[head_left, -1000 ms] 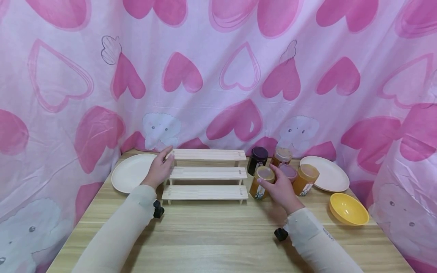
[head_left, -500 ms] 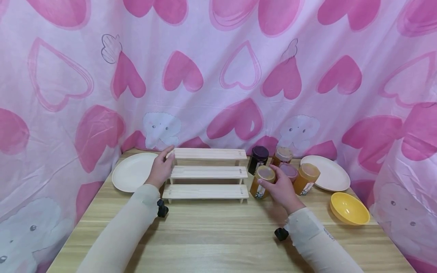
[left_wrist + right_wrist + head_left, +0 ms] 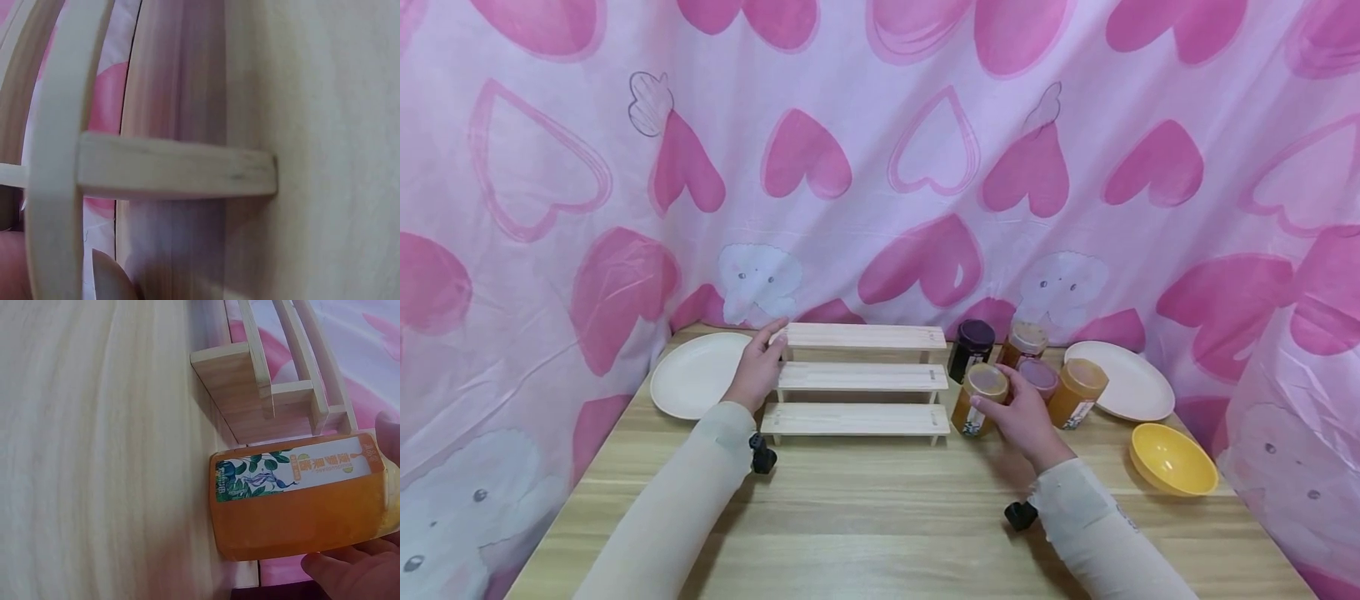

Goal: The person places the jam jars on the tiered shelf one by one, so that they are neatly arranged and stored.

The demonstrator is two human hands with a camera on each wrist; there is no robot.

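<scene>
A three-step wooden rack (image 3: 861,377) stands at the back of the table. My left hand (image 3: 758,371) grips its left end, with the thumb up at the top step. The left wrist view shows only the rack's slats (image 3: 175,165) close up and a fingertip (image 3: 12,269). Just right of the rack's bottom step stands an orange jar (image 3: 976,402) with a leaf-printed label. My right hand (image 3: 1015,417) holds it from the right side, fingers curled round it. In the right wrist view the jar (image 3: 300,500) stands on the table beside the rack's end (image 3: 262,387), with fingers (image 3: 350,572) against it.
Behind the held jar stand a dark jar (image 3: 970,348), a brown-lidded jar (image 3: 1021,343), a pink-lidded jar (image 3: 1037,377) and another orange jar (image 3: 1077,392). Cream plates lie at left (image 3: 696,375) and right (image 3: 1131,382). A yellow bowl (image 3: 1172,458) sits front right. A pink heart-print curtain surrounds the wooden table (image 3: 880,517).
Both hands keep their holds on the rack and the jar. Only the view has shifted slightly.
</scene>
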